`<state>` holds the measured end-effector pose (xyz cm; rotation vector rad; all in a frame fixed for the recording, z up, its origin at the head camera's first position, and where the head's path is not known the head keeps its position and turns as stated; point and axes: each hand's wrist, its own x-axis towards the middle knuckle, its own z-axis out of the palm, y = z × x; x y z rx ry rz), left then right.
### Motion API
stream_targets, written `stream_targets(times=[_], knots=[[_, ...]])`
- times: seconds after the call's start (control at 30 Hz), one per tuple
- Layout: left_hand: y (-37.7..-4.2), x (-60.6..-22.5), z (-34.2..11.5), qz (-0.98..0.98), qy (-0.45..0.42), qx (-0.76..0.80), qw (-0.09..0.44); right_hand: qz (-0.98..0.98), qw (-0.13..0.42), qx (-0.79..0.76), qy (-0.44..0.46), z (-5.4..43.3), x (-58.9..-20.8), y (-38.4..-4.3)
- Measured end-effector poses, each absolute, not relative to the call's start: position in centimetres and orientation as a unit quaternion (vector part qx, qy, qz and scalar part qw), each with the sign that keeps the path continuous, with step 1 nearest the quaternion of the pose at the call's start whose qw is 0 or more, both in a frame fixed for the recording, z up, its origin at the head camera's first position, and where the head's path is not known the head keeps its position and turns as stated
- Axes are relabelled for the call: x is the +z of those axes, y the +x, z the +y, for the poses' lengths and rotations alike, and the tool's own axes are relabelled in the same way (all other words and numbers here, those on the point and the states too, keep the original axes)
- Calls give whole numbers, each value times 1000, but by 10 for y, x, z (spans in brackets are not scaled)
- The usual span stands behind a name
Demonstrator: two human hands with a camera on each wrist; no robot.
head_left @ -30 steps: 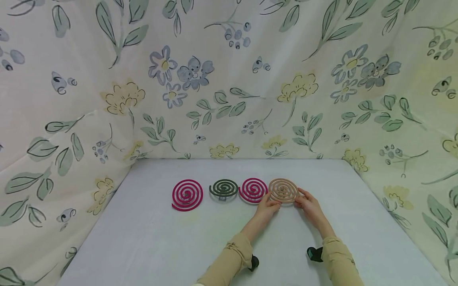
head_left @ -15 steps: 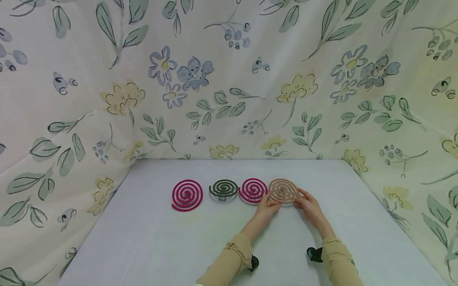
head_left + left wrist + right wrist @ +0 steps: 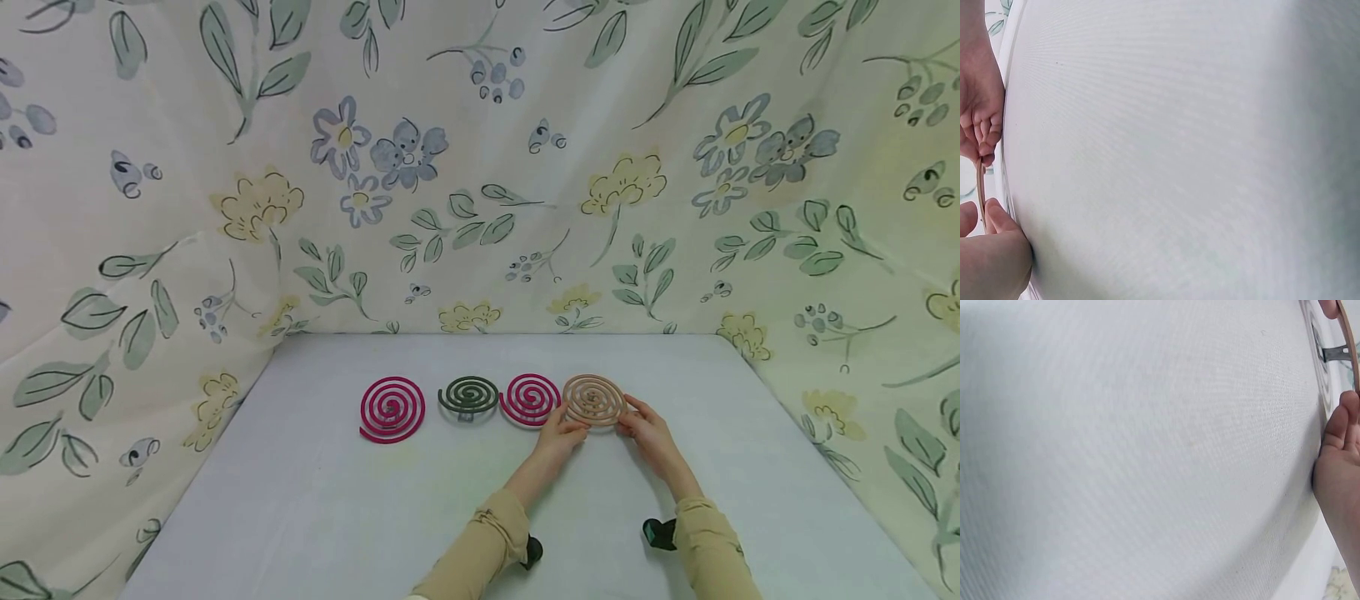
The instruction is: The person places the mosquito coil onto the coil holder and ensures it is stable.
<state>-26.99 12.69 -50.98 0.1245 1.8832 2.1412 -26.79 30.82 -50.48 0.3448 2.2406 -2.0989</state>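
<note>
A tan spiral mosquito coil (image 3: 592, 398) sits at the right end of a row of coils. My left hand (image 3: 557, 438) pinches its near left rim, and my right hand (image 3: 651, 437) pinches its right rim. The left wrist view shows the coil edge-on as a thin strip (image 3: 981, 184) between both hands. From the right wrist, a small metal stand (image 3: 1336, 354) shows under the coil, which is raised above the table. Close by my left fingertips is a crimson coil (image 3: 531, 399), its near right edge partly covered by them.
A dark green coil (image 3: 468, 394) on a small metal stand (image 3: 465, 417) adjoins the crimson one. Farther left, another crimson coil (image 3: 392, 409) stands apart. All are on a white table (image 3: 322, 500) with a floral cloth (image 3: 480, 167) hanging behind and at the sides.
</note>
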Motion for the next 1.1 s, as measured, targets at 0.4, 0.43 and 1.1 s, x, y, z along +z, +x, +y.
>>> stream_targets(times=[0.4, 0.43, 1.1], knots=[[-271, -513, 127, 651, 55, 744, 140, 718, 27, -688, 96, 311, -508, -269], [-271, -513, 127, 652, 56, 743, 140, 718, 27, -689, 96, 311, -508, -270], [-272, -515, 127, 641, 63, 753, 137, 716, 23, -691, 100, 312, -507, -269]])
